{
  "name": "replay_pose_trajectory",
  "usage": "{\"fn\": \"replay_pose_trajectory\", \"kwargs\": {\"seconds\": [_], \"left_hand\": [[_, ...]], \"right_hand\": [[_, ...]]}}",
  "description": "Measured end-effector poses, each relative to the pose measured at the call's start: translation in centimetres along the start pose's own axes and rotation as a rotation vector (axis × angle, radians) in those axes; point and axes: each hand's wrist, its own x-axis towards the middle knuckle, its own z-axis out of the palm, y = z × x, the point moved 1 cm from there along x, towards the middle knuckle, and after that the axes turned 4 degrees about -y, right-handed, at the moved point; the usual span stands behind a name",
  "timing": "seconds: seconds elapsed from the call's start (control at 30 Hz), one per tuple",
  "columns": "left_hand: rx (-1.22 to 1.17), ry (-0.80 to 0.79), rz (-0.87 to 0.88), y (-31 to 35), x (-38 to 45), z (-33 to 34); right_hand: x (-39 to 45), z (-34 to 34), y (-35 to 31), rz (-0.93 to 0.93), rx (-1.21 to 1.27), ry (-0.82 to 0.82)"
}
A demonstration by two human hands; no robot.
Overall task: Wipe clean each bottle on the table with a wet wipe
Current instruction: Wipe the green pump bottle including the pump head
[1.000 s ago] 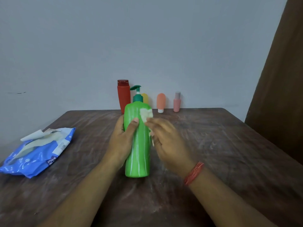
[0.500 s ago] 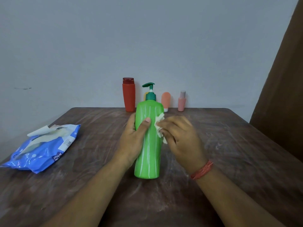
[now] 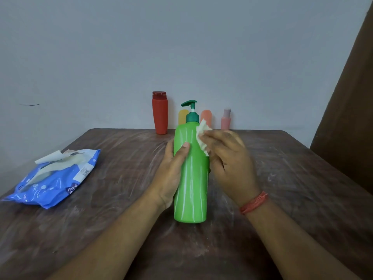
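While left hand grips green bottle, right hand pinches wipe against shoulder.

wall grey, behind table | brown panel at right

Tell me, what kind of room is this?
Probably a plain room in a home, though I can't be sure. A worn brown table stands against a bare grey wall, with toiletry bottles such as a red bottle lined up at the back and a blue wipes pack lying open.
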Motion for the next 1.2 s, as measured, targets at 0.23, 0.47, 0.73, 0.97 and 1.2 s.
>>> {"fn": "replay_pose_trajectory", "kwargs": {"seconds": [0.23,0.47,0.73,0.97,1.2], "left_hand": [[0.086,-0.02,0.014,0.0,0.2,0.0],[0.084,-0.003,0.016,-0.1,0.4,-0.4],[0.053,0.016,0.026,-0.4,0.6,-0.6],[0.03,0.158,0.067,0.0,0.8,-1.7],[0.061,0.172,0.105,-0.3,1.0,-1.8]], "right_hand": [[0.5,-0.2,-0.1,0.008,-0.052,0.049],[-0.1,-0.2,0.0,-0.02,0.023,0.028],[-0.7,-0.2,-0.2,-0.071,0.041,-0.016],[-1.4,0.3,-0.5,-0.057,0.137,-0.161],[-1.1,0.8,-0.8,0.028,0.17,-0.101]]}}
